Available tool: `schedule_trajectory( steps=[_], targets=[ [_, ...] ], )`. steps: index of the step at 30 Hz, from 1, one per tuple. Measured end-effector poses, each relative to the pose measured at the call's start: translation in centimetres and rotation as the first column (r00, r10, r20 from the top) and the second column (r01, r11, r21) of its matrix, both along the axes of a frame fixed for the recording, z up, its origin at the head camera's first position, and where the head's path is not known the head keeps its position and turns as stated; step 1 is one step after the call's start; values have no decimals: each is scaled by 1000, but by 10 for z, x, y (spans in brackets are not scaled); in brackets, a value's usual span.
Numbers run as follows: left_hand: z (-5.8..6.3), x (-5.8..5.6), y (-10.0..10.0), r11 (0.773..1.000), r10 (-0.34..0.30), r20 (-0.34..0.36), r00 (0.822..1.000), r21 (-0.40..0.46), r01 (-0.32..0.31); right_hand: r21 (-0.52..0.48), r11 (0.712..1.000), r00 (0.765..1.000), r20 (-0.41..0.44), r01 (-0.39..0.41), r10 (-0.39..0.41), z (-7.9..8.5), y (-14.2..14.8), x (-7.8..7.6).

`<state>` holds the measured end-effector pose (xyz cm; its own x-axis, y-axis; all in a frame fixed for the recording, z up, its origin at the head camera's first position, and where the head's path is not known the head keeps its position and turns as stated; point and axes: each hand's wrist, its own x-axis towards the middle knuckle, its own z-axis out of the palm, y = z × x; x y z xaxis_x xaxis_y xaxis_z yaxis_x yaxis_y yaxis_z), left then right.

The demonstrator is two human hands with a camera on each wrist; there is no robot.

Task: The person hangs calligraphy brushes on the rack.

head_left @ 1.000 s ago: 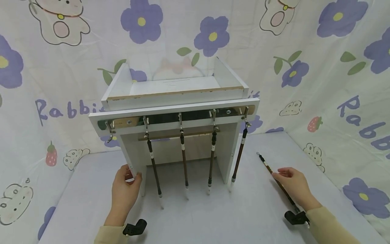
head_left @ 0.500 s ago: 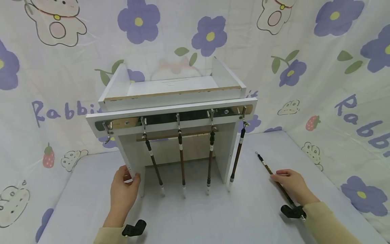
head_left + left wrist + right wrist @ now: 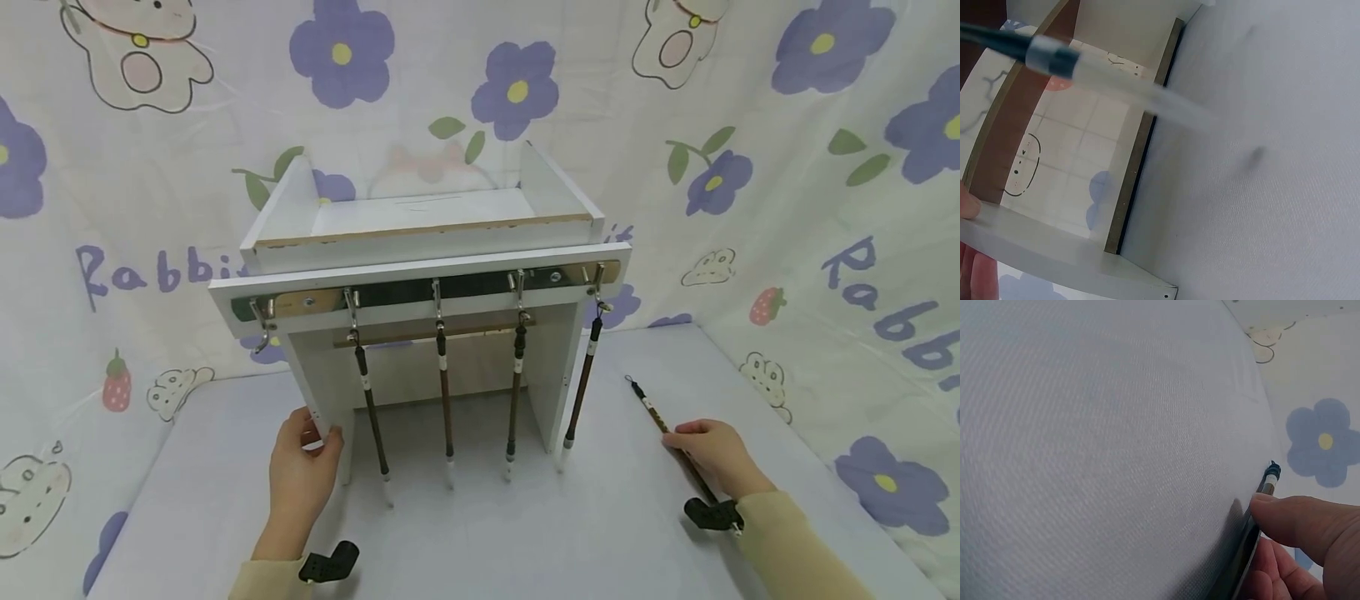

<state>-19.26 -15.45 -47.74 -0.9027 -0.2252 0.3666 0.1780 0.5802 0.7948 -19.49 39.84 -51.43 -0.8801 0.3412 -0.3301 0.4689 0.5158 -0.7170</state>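
My right hand (image 3: 708, 454) pinches a calligraphy brush (image 3: 647, 406) lying slantwise on the table, right of a white stand (image 3: 420, 267). In the right wrist view, thumb and fingers close around the dark handle (image 3: 1244, 550), its looped end pointing away. My left hand (image 3: 302, 475) grips the front edge of the stand's left side panel (image 3: 318, 375), thumb inside, fingers outside. Several similar brushes, one of them this brown-handled brush (image 3: 445, 392), hang by loops from the stand's metal hooks, white tips down. The leftmost hook (image 3: 260, 323) holds no brush.
A shiny hook rail (image 3: 480, 283) runs across the stand's front board. Above it is an open white tray top (image 3: 427, 208). The white-covered table (image 3: 487, 542) meets a flower-printed cloth (image 3: 423, 50) behind and at the right. A blurred white brush tip (image 3: 1141, 94) crosses the left wrist view.
The leftmost hanging brush swings back and forth. My right hand has shifted slightly on the brush, which lies almost where it was. My left hand stays on the panel; the head view drifts a little.
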Motion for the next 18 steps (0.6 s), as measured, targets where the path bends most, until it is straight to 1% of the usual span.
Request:
schedule_trajectory(
  steps=[9, 18],
  targets=[
    [2, 1, 0, 1000, 11, -4, 1000, 0, -11, 11, 1000, 1000, 0, -29, 29, 2, 2, -3],
    [2, 1, 0, 1000, 12, -2, 1000, -8, -12, 13, 999, 999, 4, -40, 40, 1, 4, -2]
  ],
)
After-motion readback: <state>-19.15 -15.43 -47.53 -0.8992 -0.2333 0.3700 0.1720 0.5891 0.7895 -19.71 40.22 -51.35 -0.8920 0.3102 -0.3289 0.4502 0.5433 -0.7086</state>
